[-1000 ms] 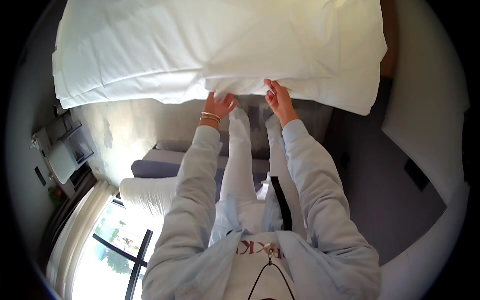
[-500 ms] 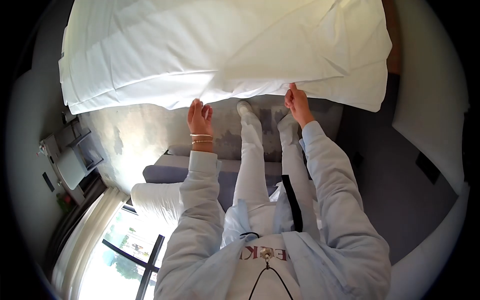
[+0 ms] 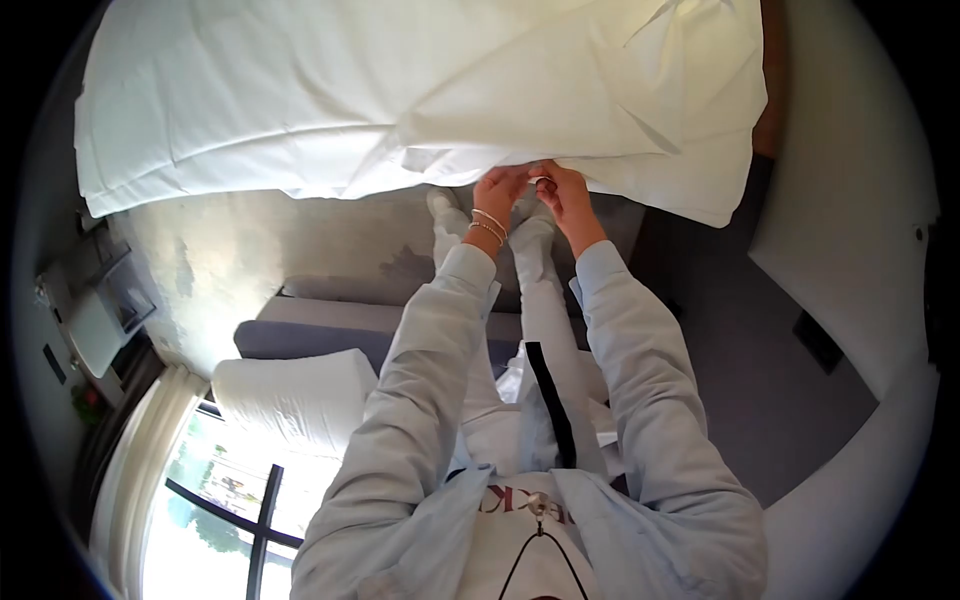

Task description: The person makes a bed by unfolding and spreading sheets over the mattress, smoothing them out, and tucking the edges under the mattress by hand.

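Note:
A white duvet (image 3: pixel 330 95) with creases spreads across the bed, its near edge hanging toward me. At that edge my left hand (image 3: pixel 494 197), with two bracelets at the wrist, is closed with its fingertips on the fabric. Close beside it on the right, my right hand (image 3: pixel 566 198) is curled in a pinch, and a small bit of white shows between its fingers. The two hands almost touch. Exactly how much cloth lies in the fingers is partly hidden.
Behind me is a grey bench or sofa (image 3: pixel 300 340) with a white pillow (image 3: pixel 290 392) on it. At the left stand a pale chair (image 3: pixel 95 330) and a curtain (image 3: pixel 150 450) by a bright window. My shoes are on the concrete-look floor (image 3: pixel 270 240) beneath the duvet's edge.
My left hand has moved right along the duvet's edge to meet my right hand. My right hand has shifted slightly left. The whole view has swung a little.

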The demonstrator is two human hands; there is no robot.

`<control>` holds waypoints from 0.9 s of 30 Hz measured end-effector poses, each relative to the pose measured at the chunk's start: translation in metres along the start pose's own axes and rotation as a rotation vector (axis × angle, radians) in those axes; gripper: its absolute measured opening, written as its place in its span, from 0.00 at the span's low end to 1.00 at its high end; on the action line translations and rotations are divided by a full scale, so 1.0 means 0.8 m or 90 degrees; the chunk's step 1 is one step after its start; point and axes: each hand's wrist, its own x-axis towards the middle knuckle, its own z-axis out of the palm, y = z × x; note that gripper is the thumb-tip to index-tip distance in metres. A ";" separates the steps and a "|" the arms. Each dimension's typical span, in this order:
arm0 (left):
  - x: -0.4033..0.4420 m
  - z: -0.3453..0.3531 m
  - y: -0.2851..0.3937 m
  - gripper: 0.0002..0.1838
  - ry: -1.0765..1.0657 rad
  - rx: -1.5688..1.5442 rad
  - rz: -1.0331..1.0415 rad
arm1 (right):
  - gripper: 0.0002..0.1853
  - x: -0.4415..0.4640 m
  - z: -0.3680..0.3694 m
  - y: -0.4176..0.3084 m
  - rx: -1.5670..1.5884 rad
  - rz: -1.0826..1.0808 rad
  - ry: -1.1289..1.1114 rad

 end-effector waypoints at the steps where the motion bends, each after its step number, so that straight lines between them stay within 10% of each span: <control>1: -0.002 0.007 -0.003 0.10 0.004 -0.012 0.000 | 0.10 0.000 -0.005 -0.002 -0.027 -0.017 -0.032; 9: -0.042 -0.010 0.098 0.07 0.301 -0.258 0.351 | 0.15 0.013 -0.019 0.022 0.032 -0.078 -0.165; 15: -0.051 -0.036 0.257 0.06 0.380 0.179 0.684 | 0.15 0.006 -0.012 0.014 -0.017 -0.007 -0.096; 17: -0.046 -0.019 0.327 0.13 0.264 0.466 0.597 | 0.16 0.003 -0.009 0.014 0.004 -0.021 -0.119; 21: -0.015 0.012 0.362 0.18 0.127 0.404 0.256 | 0.13 -0.005 0.012 0.013 0.088 0.042 -0.057; 27: 0.029 -0.093 0.245 0.31 0.513 0.366 0.250 | 0.19 0.012 0.093 0.011 0.012 0.083 -0.098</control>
